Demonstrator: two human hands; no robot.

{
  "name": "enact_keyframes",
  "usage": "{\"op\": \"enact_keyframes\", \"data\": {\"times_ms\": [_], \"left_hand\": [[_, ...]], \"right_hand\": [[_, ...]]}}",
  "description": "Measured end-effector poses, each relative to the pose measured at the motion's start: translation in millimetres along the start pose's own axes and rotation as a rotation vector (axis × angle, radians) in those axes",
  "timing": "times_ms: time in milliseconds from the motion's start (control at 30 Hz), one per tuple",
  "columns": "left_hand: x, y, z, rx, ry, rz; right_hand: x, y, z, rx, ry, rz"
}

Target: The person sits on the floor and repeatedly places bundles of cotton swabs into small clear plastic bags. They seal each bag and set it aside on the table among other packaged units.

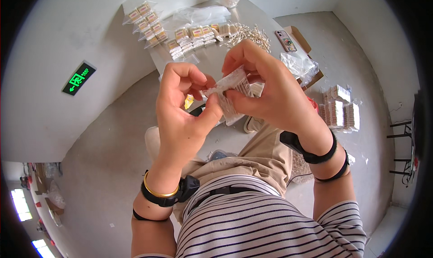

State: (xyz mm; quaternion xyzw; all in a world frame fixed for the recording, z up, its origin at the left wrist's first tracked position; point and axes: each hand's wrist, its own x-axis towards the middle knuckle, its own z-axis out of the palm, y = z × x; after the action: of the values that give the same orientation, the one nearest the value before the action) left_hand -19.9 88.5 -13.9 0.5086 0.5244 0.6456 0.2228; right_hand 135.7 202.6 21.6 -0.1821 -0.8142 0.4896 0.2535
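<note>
Both hands are raised in front of me, holding a small clear plastic bag of cotton swabs (242, 84) tilted between them. My left hand (182, 111) pinches the bag's left end between thumb and fingers. On the other side, my right hand (273, 86) grips the bag's body, its thumb pressed against the front and its fingers mostly hidden behind. Beyond the hands, a pile of loose cotton swabs (250, 36) lies on the grey table (215, 58). Packs of cotton swabs with yellow labels (194, 36) stand in rows to the left of the pile.
More bagged packs (146, 23) are stacked at the table's far left corner. A phone (286, 41) and crumpled clear bags (297, 64) lie on the right side. Several stacks of packs (336, 111) stand farther right, low down. A green exit sign (79, 77) hangs on the left wall.
</note>
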Motion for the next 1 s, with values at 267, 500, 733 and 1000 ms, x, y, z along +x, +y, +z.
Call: {"op": "enact_keyframes", "data": {"times_ms": [267, 500, 733, 1000], "left_hand": [[0, 4, 4, -0.204, -0.045, -0.054], [0, -2, 4, -0.082, -0.061, 0.012], [0, 0, 4, -0.025, -0.043, 0.025], [3, 4, 4, 0.101, -0.032, 0.093]], "right_hand": [[0, 3, -10, 0.178, -0.119, 0.028], [-1, -4, -8, 0.034, -0.083, 0.031], [-2, -9, -5, -0.055, -0.023, -0.003], [-2, -12, -3, -0.128, 0.043, -0.059]]}}
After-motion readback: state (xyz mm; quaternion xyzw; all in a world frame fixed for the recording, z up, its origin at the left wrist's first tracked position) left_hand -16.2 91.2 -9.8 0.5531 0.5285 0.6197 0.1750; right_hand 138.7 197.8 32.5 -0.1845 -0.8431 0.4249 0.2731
